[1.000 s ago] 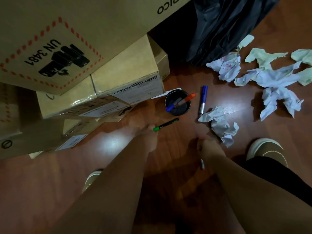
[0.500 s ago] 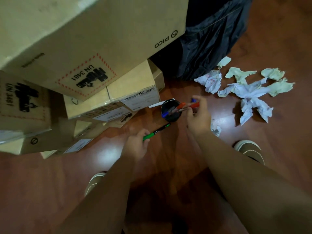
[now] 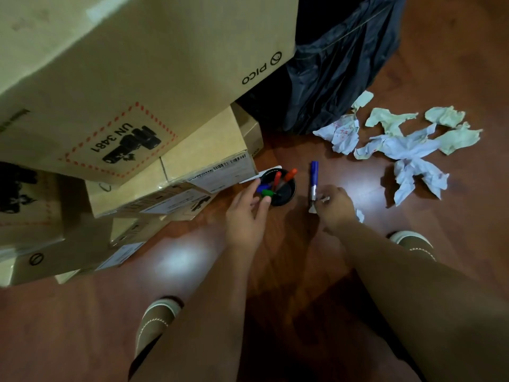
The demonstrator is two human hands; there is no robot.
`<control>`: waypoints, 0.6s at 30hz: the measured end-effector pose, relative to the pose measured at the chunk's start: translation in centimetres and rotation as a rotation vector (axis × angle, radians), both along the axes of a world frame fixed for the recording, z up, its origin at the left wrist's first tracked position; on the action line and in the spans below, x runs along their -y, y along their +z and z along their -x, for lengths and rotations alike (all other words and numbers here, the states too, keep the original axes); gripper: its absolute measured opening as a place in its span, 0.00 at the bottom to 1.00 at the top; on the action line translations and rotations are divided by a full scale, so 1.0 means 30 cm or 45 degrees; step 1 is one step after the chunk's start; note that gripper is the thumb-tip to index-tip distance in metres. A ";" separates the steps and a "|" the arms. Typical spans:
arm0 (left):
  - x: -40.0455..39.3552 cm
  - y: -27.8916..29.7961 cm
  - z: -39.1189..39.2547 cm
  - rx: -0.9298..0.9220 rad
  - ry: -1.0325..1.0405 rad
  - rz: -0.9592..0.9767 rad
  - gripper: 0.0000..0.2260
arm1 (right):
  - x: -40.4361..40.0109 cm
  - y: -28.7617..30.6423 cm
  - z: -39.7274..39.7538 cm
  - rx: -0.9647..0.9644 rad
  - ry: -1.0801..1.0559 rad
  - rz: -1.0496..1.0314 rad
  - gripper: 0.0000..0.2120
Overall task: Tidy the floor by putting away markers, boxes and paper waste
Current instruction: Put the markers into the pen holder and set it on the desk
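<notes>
A black cup [image 3: 286, 194] on the floor holds two red markers [image 3: 289, 176], a blue-capped one and a green marker [image 3: 268, 193]. My left hand [image 3: 246, 219] is at the cup's left rim, fingers apart, with the green cap between thumb and forefinger. A blue marker [image 3: 314, 175] lies right of the cup. My right hand [image 3: 334, 208] curls over a crumpled paper [image 3: 359, 215], its fingertips at the marker's silver end; what it grips is hidden. More crumpled paper [image 3: 407, 148] lies at the right. Cardboard boxes [image 3: 170, 78] are stacked at the left.
A black rubbish bag [image 3: 338, 59] stands behind the paper, next to the boxes. My two shoes, left [image 3: 157, 317] and right [image 3: 413, 239], rest on the red-brown wooden floor [image 3: 468, 230]. A white card [image 3: 271, 169] pokes out behind the cup.
My left hand lifted the green marker off the floor and brought it into the cup. My right hand dropped a red marker into the cup, then came down onto the paper beside the blue marker.
</notes>
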State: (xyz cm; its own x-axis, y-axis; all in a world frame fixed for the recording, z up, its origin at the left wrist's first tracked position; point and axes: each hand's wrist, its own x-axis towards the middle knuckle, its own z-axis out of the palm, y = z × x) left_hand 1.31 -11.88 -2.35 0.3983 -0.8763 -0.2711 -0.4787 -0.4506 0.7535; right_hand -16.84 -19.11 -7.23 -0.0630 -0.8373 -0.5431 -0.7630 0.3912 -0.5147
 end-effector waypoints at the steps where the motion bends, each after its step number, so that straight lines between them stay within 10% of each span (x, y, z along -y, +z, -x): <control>1: -0.001 -0.028 0.000 -0.014 0.056 -0.035 0.20 | 0.019 -0.021 0.005 -0.042 0.101 -0.039 0.13; 5: 0.004 -0.153 -0.065 0.077 0.297 -0.177 0.17 | 0.090 -0.075 -0.027 -0.308 0.449 -0.010 0.15; 10: 0.121 -0.204 -0.131 0.407 -0.352 -0.637 0.29 | 0.151 -0.134 -0.080 -0.751 0.785 0.031 0.15; 18: 0.248 -0.249 -0.135 0.790 -1.057 -0.987 0.22 | 0.109 -0.155 -0.036 -0.506 0.680 -0.378 0.15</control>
